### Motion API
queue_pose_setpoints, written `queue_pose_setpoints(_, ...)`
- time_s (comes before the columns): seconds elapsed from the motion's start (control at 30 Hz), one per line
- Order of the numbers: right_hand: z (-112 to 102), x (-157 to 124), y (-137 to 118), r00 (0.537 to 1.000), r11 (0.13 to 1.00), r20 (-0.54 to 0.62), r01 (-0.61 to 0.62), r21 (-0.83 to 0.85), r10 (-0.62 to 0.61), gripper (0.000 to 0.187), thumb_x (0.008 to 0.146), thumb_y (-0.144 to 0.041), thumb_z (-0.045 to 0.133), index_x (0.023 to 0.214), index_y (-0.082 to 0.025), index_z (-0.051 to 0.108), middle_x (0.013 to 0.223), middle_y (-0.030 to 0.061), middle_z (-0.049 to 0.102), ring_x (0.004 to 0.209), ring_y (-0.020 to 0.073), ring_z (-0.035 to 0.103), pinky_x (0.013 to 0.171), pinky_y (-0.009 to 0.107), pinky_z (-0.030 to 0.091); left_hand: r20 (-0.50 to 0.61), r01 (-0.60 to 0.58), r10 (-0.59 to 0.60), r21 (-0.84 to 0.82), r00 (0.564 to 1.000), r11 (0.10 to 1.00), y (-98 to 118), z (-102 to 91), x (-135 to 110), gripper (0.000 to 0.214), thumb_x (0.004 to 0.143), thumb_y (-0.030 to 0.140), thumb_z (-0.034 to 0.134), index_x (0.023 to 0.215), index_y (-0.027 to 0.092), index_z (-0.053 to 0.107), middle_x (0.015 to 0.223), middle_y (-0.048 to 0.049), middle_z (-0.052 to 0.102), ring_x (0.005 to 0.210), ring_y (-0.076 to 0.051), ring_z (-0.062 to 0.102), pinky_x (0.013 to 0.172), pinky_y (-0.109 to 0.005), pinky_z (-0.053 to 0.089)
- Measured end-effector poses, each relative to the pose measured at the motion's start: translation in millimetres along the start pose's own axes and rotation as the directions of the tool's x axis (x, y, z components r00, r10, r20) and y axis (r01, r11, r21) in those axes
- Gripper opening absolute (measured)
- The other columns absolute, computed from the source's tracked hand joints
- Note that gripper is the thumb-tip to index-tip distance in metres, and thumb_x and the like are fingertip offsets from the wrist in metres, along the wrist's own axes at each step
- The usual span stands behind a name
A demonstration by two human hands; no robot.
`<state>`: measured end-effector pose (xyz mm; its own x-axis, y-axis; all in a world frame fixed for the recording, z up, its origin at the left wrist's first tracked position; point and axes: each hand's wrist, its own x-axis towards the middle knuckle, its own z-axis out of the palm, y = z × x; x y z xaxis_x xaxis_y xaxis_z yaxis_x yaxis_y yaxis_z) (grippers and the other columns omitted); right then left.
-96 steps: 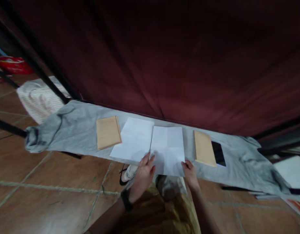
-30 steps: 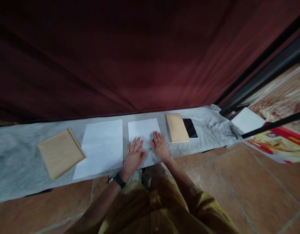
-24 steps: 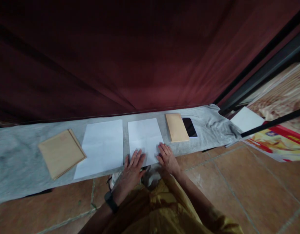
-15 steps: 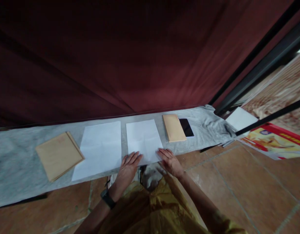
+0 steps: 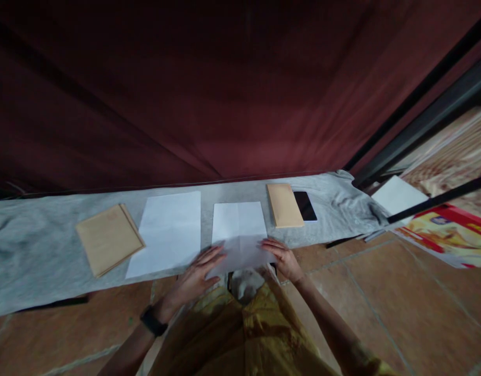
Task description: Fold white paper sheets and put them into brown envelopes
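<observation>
A white sheet of paper [image 5: 239,218] with a crease down its middle lies at the front edge of the cloth-covered bench. Its near part bends along a crosswise line, looks darker and reaches past the edge toward me. My left hand [image 5: 197,272] holds the sheet's left side, fingers on top and thumb lower down. At the right side, my right hand [image 5: 284,258] grips the paper with its fingers over the edge; its thumb is hidden. Left of this sheet lies another white sheet [image 5: 172,224], partly under a stack of brown envelopes [image 5: 109,237].
A tan envelope [image 5: 284,206] lies right of my sheet, beside a dark-screened phone [image 5: 305,206]. Grey cloth [image 5: 37,250] covers the narrow bench. Behind it hangs a dark red curtain [image 5: 209,104]. Black metal bars [image 5: 440,201] and a colourful printed box [image 5: 452,232] stand right.
The sheet has shifted toward me and its near part is now bent over the bench edge. My hands went from lying on its corners to gripping its sides. The view has shifted slightly.
</observation>
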<state>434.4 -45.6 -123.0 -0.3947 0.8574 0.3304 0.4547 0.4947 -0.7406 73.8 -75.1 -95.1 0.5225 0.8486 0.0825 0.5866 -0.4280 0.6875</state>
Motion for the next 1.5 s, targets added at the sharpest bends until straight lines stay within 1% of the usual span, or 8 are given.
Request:
queue_pose_setpoints(0.17, 0.6, 1.3, -0.6, 0.978, 0.974, -0.079, -0.178, 0.142, 0.191, 0.028, 0.093, -0.027, 0.059, 0.115, -0.03, 0.076, 0.12, 0.0044, 0.075, 0.119, 0.0243, 0.066, 0.108, 0.046, 0.051, -0.184, 0.138, -0.181, -0.224, 0.966, 0.965, -17.4, -7.1, 13.9, 0.03, 0.093, 0.034, 0.057, 0.115, 0.024, 0.075, 0.14, -0.0087, 0.064, 0.131, -0.024, 0.059, 0.114, -0.046, 0.045)
queue_pose_setpoints(0.23, 2.5, 2.4, -0.4, 0.962, 0.953, -0.094, -0.237, 0.189, 0.258, 0.026, 0.091, -0.029, 0.061, 0.112, -0.029, 0.077, 0.117, 0.0047, 0.076, 0.114, 0.0244, 0.068, 0.105, 0.044, 0.052, -0.198, 0.184, -0.249, -0.3, 0.948, 0.936, -19.3, -5.6, 22.4, 0.028, 0.091, 0.038, 0.058, 0.105, 0.023, 0.077, 0.131, -0.0103, 0.07, 0.122, -0.026, 0.065, 0.111, -0.047, 0.048)
queue_pose_setpoints(0.37, 7.3, 5.1, 0.1, 0.95, 0.929, -0.087, -0.27, 0.252, 0.299, 0.032, 0.084, -0.024, 0.064, 0.113, -0.028, 0.076, 0.12, 0.0056, 0.074, 0.113, 0.024, 0.068, 0.102, 0.042, 0.054, -0.155, 0.199, -0.277, -0.388, 0.948, 0.9, -18.4, 2.5, 33.7, 0.032, 0.085, 0.041, 0.065, 0.108, 0.023, 0.077, 0.131, -0.0115, 0.07, 0.119, -0.027, 0.067, 0.107, -0.046, 0.051)
queue_pose_setpoints(0.63, 11.1, 11.6, 5.4, 0.955, 0.953, -0.138, -0.234, 0.191, 0.263, 0.03, 0.085, -0.021, 0.059, 0.108, -0.027, 0.076, 0.116, 0.0065, 0.074, 0.112, 0.0245, 0.067, 0.102, 0.044, 0.053, -0.142, 0.169, -0.208, -0.249, 0.968, 0.954, -16.5, -1.1, 38.8, 0.03, 0.08, 0.024, 0.061, 0.105, 0.024, 0.078, 0.125, -0.0083, 0.073, 0.118, -0.024, 0.066, 0.109, -0.045, 0.049)
queue_pose_setpoints(0.83, 17.6, 29.5, 6.9, 0.874, 0.92, -0.287, -0.36, 0.158, 0.391, 0.027, 0.094, -0.038, 0.054, 0.102, -0.02, 0.073, 0.099, 0.0083, 0.076, 0.095, 0.0255, 0.07, 0.088, 0.04, 0.057, -0.21, 0.392, -0.499, -0.401, 0.841, 0.828, -19.4, -3.8, 63.8, 0.035, 0.08, 0.047, 0.058, 0.089, 0.017, 0.074, 0.091, -0.0071, 0.078, 0.084, -0.023, 0.07, 0.081, -0.036, 0.056)
queue_pose_setpoints(1.03, 26.0, 43.4, 6.0, 0.852, 0.91, -0.323, -0.395, 0.123, 0.413, 0.036, 0.098, -0.039, 0.048, 0.121, -0.019, 0.067, 0.115, 0.0108, 0.074, 0.102, 0.0257, 0.069, 0.09, 0.039, 0.055, -0.302, 0.424, -0.534, -0.36, 0.79, 0.831, -20.2, -3.5, 80.4, 0.027, 0.074, 0.047, 0.058, 0.07, 0.021, 0.063, 0.069, -0.0003, 0.068, 0.068, -0.018, 0.06, 0.066, -0.028, 0.048)
queue_pose_setpoints(1.17, 31.9, 48.5, 6.2, 0.849, 0.903, -0.352, -0.429, -0.024, 0.394, 0.032, 0.099, -0.037, 0.046, 0.111, -0.019, 0.069, 0.101, 0.011, 0.074, 0.09, 0.0254, 0.069, 0.083, 0.038, 0.055, -0.366, 0.478, -0.558, -0.291, 0.745, 0.829, -14.8, -2.9, 83.8, 0.024, 0.076, 0.044, 0.056, 0.064, 0.023, 0.055, 0.062, 0.0021, 0.061, 0.061, -0.016, 0.056, 0.062, -0.027, 0.043)
queue_pose_setpoints(1.5, 41.8, 53.8, 8.3, 0.833, 0.867, -0.416, -0.467, -0.174, 0.365, 0.031, 0.101, -0.037, 0.042, 0.114, -0.021, 0.065, 0.097, 0.0106, 0.071, 0.091, 0.0253, 0.068, 0.085, 0.036, 0.053, -0.379, 0.526, -0.54, -0.151, 0.752, 0.837, -13.4, -0.6, 86.0, 0.023, 0.082, 0.039, 0.055, 0.064, 0.024, 0.051, 0.06, 0.0026, 0.058, 0.061, -0.016, 0.056, 0.061, -0.025, 0.04)
